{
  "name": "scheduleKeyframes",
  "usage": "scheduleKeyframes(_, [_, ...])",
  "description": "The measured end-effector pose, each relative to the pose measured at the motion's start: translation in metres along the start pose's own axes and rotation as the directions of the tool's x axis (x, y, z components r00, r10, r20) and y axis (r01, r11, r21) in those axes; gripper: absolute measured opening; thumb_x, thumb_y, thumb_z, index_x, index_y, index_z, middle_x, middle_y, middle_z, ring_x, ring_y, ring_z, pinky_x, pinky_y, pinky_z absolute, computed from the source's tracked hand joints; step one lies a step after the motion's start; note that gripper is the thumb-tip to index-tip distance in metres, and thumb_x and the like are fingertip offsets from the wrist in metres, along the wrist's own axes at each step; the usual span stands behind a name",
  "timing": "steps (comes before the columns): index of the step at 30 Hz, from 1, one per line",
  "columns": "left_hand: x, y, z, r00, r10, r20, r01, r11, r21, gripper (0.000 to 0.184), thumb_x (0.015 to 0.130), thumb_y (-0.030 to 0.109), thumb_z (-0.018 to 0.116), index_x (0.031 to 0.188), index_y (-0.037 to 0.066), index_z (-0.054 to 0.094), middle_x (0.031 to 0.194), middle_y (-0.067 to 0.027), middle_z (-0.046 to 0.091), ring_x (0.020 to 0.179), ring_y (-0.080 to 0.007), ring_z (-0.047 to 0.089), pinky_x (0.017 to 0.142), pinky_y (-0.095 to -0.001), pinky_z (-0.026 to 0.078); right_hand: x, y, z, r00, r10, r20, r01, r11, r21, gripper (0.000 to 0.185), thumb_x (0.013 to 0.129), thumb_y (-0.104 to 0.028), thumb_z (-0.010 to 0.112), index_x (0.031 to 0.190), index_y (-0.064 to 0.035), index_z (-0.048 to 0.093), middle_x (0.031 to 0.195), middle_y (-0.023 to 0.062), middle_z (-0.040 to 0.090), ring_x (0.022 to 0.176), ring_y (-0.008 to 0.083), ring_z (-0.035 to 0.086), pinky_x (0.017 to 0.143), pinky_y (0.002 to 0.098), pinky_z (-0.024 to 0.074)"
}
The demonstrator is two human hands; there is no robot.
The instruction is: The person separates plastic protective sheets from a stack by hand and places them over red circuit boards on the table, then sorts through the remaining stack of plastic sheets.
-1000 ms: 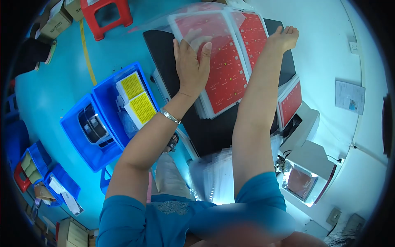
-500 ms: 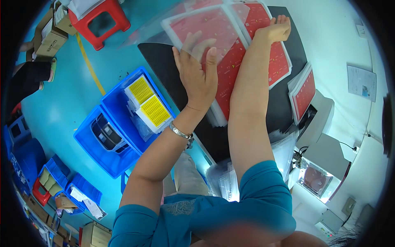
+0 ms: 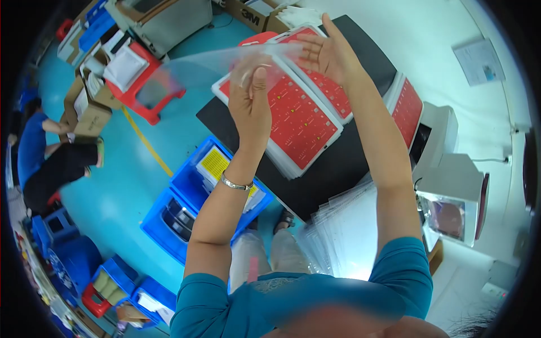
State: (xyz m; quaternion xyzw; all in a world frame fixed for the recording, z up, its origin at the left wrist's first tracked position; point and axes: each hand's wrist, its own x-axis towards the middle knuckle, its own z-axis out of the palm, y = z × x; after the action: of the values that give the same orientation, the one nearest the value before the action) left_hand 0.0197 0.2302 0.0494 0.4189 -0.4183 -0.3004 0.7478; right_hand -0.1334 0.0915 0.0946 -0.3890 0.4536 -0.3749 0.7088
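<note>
My left hand [image 3: 252, 98] is raised over the near-left stack of red printed sheets with white borders [image 3: 301, 127]. Its fingers curl around a clear plastic sheet [image 3: 194, 70], which blurs part of them and stretches out to the left. My right hand [image 3: 331, 59] hovers above a second red stack [image 3: 332, 96], palm turned inward and fingers apart. Those fingertips are near the right end of the clear sheet; whether they touch it I cannot tell. Both stacks lie on a black tabletop [image 3: 352, 149].
More red sheets [image 3: 407, 110] lean at the table's right side, by a grey machine [image 3: 451, 186]. Clear sheets [image 3: 344, 231] are piled near my body. Blue bins [image 3: 169, 217] and a red stool [image 3: 152, 112] stand on the left. A co-worker [image 3: 42, 141] bends near a carton.
The clear sheet has swung lower and to the left with my left hand. My right hand has turned its palm inward and its fingers have spread. The view has shifted.
</note>
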Motion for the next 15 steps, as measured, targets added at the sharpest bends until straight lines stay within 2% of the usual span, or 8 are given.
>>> scheduleKeyframes(1, [0.0, 0.003, 0.007, 0.998, 0.017, 0.058, -0.014, 0.999, -0.052, 0.029, 0.101, 0.023, 0.052, 0.118, 0.002, 0.063, 0.125, -0.0074, 0.061, 0.117, -0.0156, 0.054, 0.101, -0.0294, 0.04, -0.021, 0.0, 0.002, 0.999, 0.008, 0.035, -0.011, 0.995, 0.096, 0.071, 0.09, -0.053, 0.06, 0.129, 0.0054, 0.046, 0.114, 0.0156, 0.062, 0.104, 0.0235, 0.063, 0.087, 0.0333, 0.053])
scheduleKeyframes(3, [-0.006, 0.0, 0.027, 0.982, 0.056, 0.182, -0.028, 0.988, -0.151, 0.026, 0.101, 0.019, 0.052, 0.118, 0.003, 0.062, 0.123, -0.0077, 0.062, 0.116, -0.0171, 0.056, 0.097, -0.0292, 0.044, -0.046, 0.004, -0.008, 0.972, -0.233, -0.026, 0.234, 0.96, 0.153, 0.063, 0.091, -0.039, 0.065, 0.131, 0.0058, 0.045, 0.112, 0.014, 0.063, 0.103, 0.0214, 0.063, 0.09, 0.0332, 0.0524])
scheduleKeyframes(5, [-0.018, 0.002, 0.039, 0.923, -0.007, 0.385, -0.011, 0.999, 0.045, 0.029, 0.101, 0.02, 0.052, 0.121, 0.002, 0.062, 0.125, -0.0078, 0.062, 0.118, -0.017, 0.055, 0.101, -0.0299, 0.04, -0.074, 0.001, -0.017, 0.918, -0.384, -0.1, 0.397, 0.895, 0.204, 0.068, 0.087, -0.014, 0.071, 0.139, 0.0085, 0.035, 0.117, 0.0134, 0.061, 0.109, 0.0211, 0.061, 0.091, 0.0322, 0.0526])
scheduleKeyframes(8, [-0.018, -0.003, 0.054, 0.715, 0.077, 0.695, -0.191, 0.978, 0.088, 0.035, 0.1, 0.021, 0.051, 0.13, 0.002, 0.057, 0.14, -0.0102, 0.052, 0.131, -0.0236, 0.046, 0.109, -0.0345, 0.035, -0.083, 0.001, -0.055, 0.882, -0.442, -0.162, 0.461, 0.88, 0.113, 0.045, 0.088, -0.008, 0.068, 0.127, 0.0071, 0.053, 0.108, 0.0103, 0.066, 0.099, 0.0179, 0.065, 0.087, 0.0271, 0.0545])
scheduleKeyframes(10, [-0.02, -0.001, 0.062, 0.554, 0.006, 0.833, -0.229, 0.962, 0.146, 0.039, 0.1, 0.021, 0.052, 0.134, 0.002, 0.053, 0.145, -0.0112, 0.047, 0.137, -0.0264, 0.041, 0.111, -0.0369, 0.032, -0.095, -0.003, -0.07, 0.744, -0.599, -0.294, 0.61, 0.79, -0.066, 0.029, 0.089, -0.004, 0.067, 0.116, 0.0045, 0.062, 0.102, 0.0098, 0.069, 0.094, 0.0174, 0.067, 0.084, 0.0257, 0.0558])
scheduleKeyframes(12, [0.0, -0.02, 0.072, 0.366, 0.091, 0.926, -0.356, 0.933, 0.049, 0.058, 0.096, 0.035, 0.056, 0.143, 0.005, 0.042, 0.147, -0.0128, 0.044, 0.138, -0.0301, 0.038, 0.114, -0.0428, 0.027, -0.108, -0.014, -0.08, 0.592, -0.719, -0.365, 0.705, 0.681, -0.197, 0.02, 0.089, -0.003, 0.066, 0.108, 0.0024, 0.067, 0.097, 0.0098, 0.07, 0.092, 0.0176, 0.069, 0.081, 0.0255, 0.0568])
scheduleKeyframes(14, [0.023, -0.034, 0.091, 0.309, 0.124, 0.943, -0.849, 0.483, 0.215, 0.063, 0.094, 0.039, 0.057, 0.145, 0.006, 0.039, 0.148, -0.0123, 0.043, 0.138, -0.0313, 0.037, 0.114, -0.048, 0.025, -0.122, -0.023, -0.087, 0.45, -0.792, -0.413, 0.775, 0.576, -0.26, 0.016, 0.089, -0.002, 0.066, 0.105, 0.0008, 0.069, 0.095, 0.0101, 0.071, 0.092, 0.0184, 0.069, 0.08, 0.0265, 0.0576])
scheduleKeyframes(15, [0.03, -0.049, 0.099, 0.338, 0.164, 0.927, -0.867, 0.437, 0.238, 0.063, 0.094, 0.04, 0.056, 0.145, 0.006, 0.039, 0.148, -0.0119, 0.042, 0.139, -0.0313, 0.036, 0.114, -0.0492, 0.025, -0.122, -0.022, -0.094, 0.403, -0.8, -0.445, 0.797, 0.546, -0.259, 0.014, 0.09, -0.001, 0.065, 0.103, 0.0018, 0.068, 0.097, 0.0105, 0.07, 0.095, 0.0194, 0.069, 0.078, 0.0279, 0.0584])
